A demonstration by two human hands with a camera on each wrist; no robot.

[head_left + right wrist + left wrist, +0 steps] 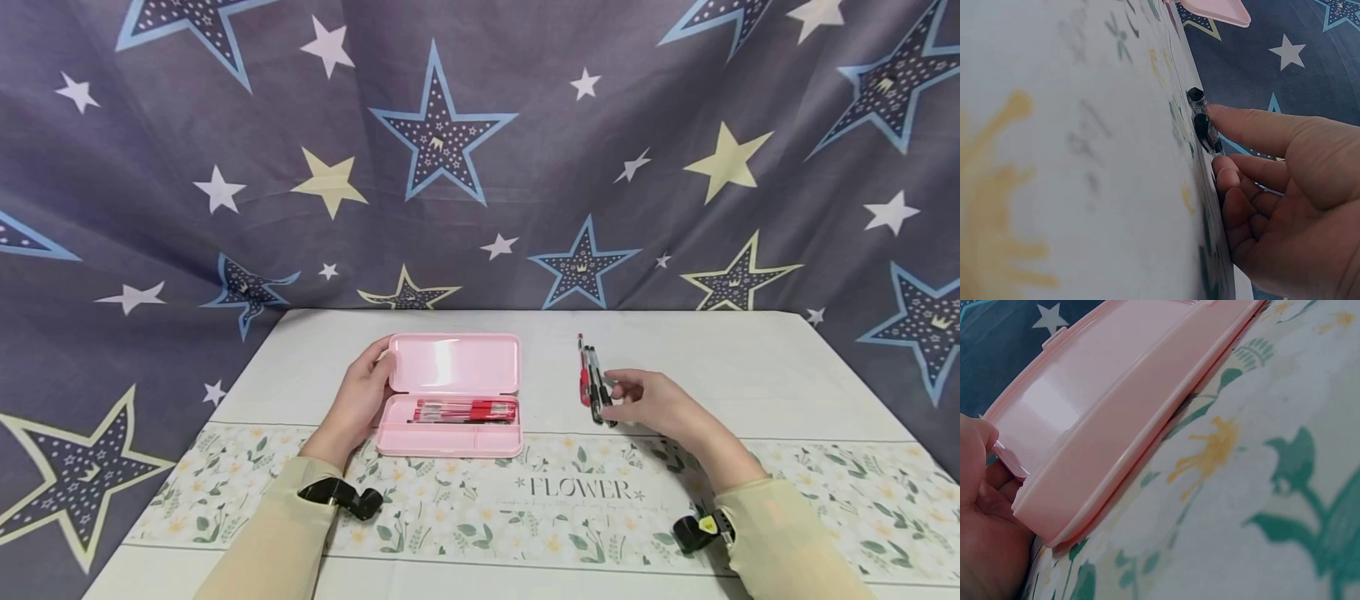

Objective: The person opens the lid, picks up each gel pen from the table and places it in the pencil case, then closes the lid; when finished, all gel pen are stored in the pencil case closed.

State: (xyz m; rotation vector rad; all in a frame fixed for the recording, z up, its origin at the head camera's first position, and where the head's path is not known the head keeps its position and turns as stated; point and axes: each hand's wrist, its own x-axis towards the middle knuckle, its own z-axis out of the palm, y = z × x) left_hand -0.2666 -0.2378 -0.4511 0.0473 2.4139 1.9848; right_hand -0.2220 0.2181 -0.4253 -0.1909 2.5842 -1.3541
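Note:
A pink pencil case (450, 450) lies unfolded on the table, its lid (454, 363) raised at the back. Several pens with red parts (480, 410) lie in its long compartment. At the lid's left edge, my left hand (367, 387) grips the case, thumb in front and some fingers hidden behind. A loose group of pens lies to the right: a red pen (583, 375) on the left, black pens (596, 392) beside it. My right hand (651, 404) pinches the rightmost black pen; in the right wrist view its thumb (1235, 122) meets the pens' dark ends (1202, 125).
The white table (720, 358) carries a floral runner (450, 517) printed with the word FLOWER. A dark star-patterned curtain (525, 183) hangs behind the table's back edge. Small black devices (345, 497) are strapped to both wrists.

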